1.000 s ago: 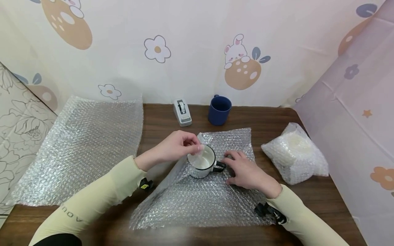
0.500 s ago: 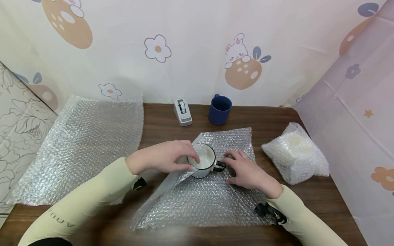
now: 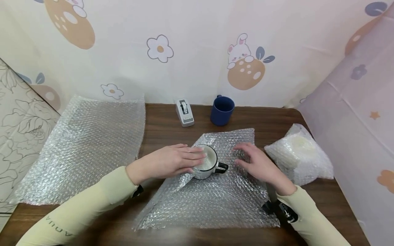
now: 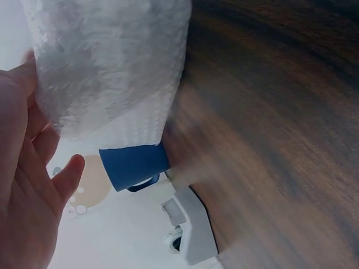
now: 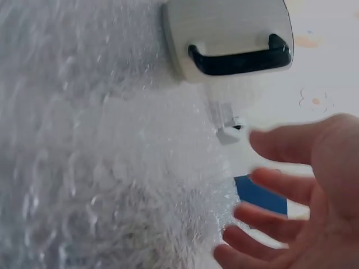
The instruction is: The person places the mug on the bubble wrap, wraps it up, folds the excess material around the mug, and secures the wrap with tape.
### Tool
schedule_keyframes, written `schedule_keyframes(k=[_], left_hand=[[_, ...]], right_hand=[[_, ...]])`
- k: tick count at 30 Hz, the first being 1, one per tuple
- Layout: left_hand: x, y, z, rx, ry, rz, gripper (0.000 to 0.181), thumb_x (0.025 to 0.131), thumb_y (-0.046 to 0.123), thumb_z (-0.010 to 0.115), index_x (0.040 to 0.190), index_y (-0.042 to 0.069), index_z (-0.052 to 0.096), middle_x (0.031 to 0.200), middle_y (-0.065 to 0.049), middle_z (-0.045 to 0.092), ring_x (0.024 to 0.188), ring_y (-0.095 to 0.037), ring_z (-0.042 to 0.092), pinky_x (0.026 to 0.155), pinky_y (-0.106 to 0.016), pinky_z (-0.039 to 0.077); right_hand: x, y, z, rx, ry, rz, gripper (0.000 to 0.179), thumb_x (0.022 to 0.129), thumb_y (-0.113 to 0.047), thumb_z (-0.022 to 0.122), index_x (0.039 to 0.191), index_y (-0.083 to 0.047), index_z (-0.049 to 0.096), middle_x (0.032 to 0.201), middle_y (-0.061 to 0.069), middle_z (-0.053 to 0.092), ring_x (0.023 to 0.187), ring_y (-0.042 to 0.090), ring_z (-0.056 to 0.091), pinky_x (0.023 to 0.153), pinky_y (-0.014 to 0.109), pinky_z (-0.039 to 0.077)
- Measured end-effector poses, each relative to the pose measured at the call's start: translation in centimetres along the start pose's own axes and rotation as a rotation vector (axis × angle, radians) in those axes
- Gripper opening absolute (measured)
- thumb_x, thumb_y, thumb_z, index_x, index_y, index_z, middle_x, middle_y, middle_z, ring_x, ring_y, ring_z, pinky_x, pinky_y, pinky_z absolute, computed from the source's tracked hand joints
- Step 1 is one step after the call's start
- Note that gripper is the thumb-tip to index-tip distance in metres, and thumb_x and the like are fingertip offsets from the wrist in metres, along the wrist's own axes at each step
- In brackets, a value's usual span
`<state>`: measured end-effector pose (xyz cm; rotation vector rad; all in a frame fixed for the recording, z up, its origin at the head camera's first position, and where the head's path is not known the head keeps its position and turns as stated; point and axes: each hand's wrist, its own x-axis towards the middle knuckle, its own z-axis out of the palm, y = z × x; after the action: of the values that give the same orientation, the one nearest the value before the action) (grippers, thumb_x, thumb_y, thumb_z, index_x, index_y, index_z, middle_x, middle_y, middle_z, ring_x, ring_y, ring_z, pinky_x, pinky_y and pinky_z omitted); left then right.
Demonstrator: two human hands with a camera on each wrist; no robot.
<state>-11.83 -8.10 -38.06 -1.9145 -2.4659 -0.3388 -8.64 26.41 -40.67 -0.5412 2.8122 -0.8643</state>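
Observation:
A white mug (image 3: 203, 175) with a black rim and black handle stands upright on a sheet of bubble wrap (image 3: 209, 208). My left hand (image 3: 172, 160) lies with straight fingers over the mug's left side, pressing the folded wrap there. In the left wrist view, that raised wrap (image 4: 112, 61) stands against the fingers and covers the mug. My right hand (image 3: 261, 165) is apart from the mug, right of its handle, fingers spread and loosely bent with nothing held. The right wrist view has the black handle (image 5: 241, 61) beyond the thumb of this hand (image 5: 308, 196).
Behind the mug are a white tape dispenser (image 3: 185, 114) and a blue mug (image 3: 222, 112). Another bubble wrap sheet (image 3: 92, 143) covers the table's left part. A bubble-wrapped bundle (image 3: 298, 153) sits at the right. Patterned curtain (image 3: 197, 75) closes off the back.
My left hand has let go of the wrap edge it pinched and flattened over the mug's left side. My right hand has moved rightward, away from the handle.

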Motion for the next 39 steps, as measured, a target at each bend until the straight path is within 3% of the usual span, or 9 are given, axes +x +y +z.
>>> schedule_keyframes(k=[4, 10, 13, 16, 22, 26, 30, 36, 39], left_hand=[[0.0, 0.1, 0.3, 0.013, 0.013, -0.004, 0.049, 0.106, 0.037, 0.047, 0.150, 0.016, 0.045, 0.158, 0.001, 0.036, 0.147, -0.013, 0.026, 0.115, -0.044, 0.028], [0.0, 0.0, 0.7, 0.015, 0.071, 0.038, 0.048, 0.106, 0.032, 0.049, 0.149, 0.011, 0.047, 0.157, -0.002, 0.038, 0.146, -0.016, 0.029, 0.115, -0.041, 0.029], [0.1, -0.1, 0.8, 0.024, 0.092, 0.059, 0.048, 0.105, 0.031, 0.050, 0.148, 0.011, 0.048, 0.155, -0.002, 0.040, 0.145, -0.017, 0.031, 0.115, -0.038, 0.030], [0.2, -0.2, 1.0, 0.025, 0.112, 0.083, 0.047, 0.105, 0.029, 0.052, 0.147, 0.009, 0.049, 0.154, -0.004, 0.042, 0.144, -0.019, 0.034, 0.114, -0.038, 0.031], [0.3, -0.5, 1.2, 0.005, 0.131, 0.106, 0.046, 0.103, 0.028, 0.055, 0.145, 0.007, 0.052, 0.151, -0.006, 0.047, 0.143, -0.021, 0.036, 0.116, -0.034, 0.027], [0.2, -0.6, 1.3, -0.007, 0.142, 0.106, 0.046, 0.103, 0.028, 0.056, 0.144, 0.008, 0.053, 0.150, -0.006, 0.048, 0.143, -0.020, 0.037, 0.116, -0.034, 0.028], [0.2, -0.6, 1.5, -0.041, 0.169, 0.106, 0.048, 0.102, 0.027, 0.057, 0.144, 0.006, 0.051, 0.151, -0.008, 0.047, 0.142, -0.021, 0.037, 0.115, -0.035, 0.030], [0.3, -0.6, 1.6, -0.247, 0.190, -0.017, 0.070, 0.098, 0.029, 0.064, 0.154, 0.002, 0.033, 0.161, -0.009, 0.028, 0.147, -0.020, 0.026, 0.115, -0.033, 0.029], [0.2, -0.7, 1.4, -0.349, 0.198, -0.103, 0.084, 0.092, 0.031, 0.071, 0.157, 0.003, 0.025, 0.165, -0.008, 0.016, 0.148, -0.021, 0.023, 0.114, -0.033, 0.028]], right_hand=[[0.0, 0.4, 0.0, -0.002, 0.078, 0.146, 0.053, 0.097, -0.019, 0.065, 0.144, -0.003, 0.047, 0.153, 0.025, 0.030, 0.138, 0.048, 0.030, 0.101, 0.066, 0.033], [0.5, 0.9, 0.3, 0.044, 0.097, 0.305, 0.080, 0.096, -0.022, 0.061, 0.158, -0.001, 0.014, 0.159, 0.033, -0.002, 0.144, 0.054, 0.002, 0.106, 0.072, 0.020], [0.7, 0.9, -0.1, 0.131, 0.128, 0.331, 0.091, 0.096, -0.019, 0.060, 0.158, -0.004, -0.005, 0.159, 0.034, 0.001, 0.140, 0.052, 0.024, 0.103, 0.065, 0.033], [0.8, 0.9, -0.7, 0.220, 0.172, 0.336, 0.095, 0.097, -0.013, 0.059, 0.157, -0.010, -0.016, 0.157, 0.031, 0.018, 0.124, 0.043, 0.050, 0.091, 0.054, 0.048], [0.7, 1.1, -2.2, 0.150, 0.134, 0.309, 0.081, 0.097, -0.017, 0.064, 0.158, 0.000, 0.012, 0.129, 0.022, 0.059, 0.102, 0.030, 0.062, 0.080, 0.041, 0.049], [0.8, 1.4, -2.4, 0.032, 0.090, 0.270, 0.052, 0.096, -0.017, 0.065, 0.140, 0.005, 0.048, 0.105, 0.015, 0.065, 0.085, 0.024, 0.058, 0.072, 0.038, 0.045], [0.7, 1.4, -2.5, 0.001, 0.063, 0.225, 0.028, 0.100, -0.018, 0.060, 0.120, 0.000, 0.068, 0.103, 0.011, 0.065, 0.082, 0.023, 0.059, 0.069, 0.037, 0.046], [0.5, 0.2, -3.8, 0.198, -0.023, 0.140, 0.030, 0.104, -0.024, 0.055, 0.123, -0.006, 0.069, 0.121, 0.013, 0.068, 0.110, 0.029, 0.062, 0.088, 0.046, 0.051], [0.7, -0.7, -4.3, 0.329, -0.098, 0.104, 0.031, 0.105, -0.023, 0.053, 0.126, -0.006, 0.067, 0.124, 0.010, 0.067, 0.115, 0.027, 0.061, 0.092, 0.042, 0.051]])
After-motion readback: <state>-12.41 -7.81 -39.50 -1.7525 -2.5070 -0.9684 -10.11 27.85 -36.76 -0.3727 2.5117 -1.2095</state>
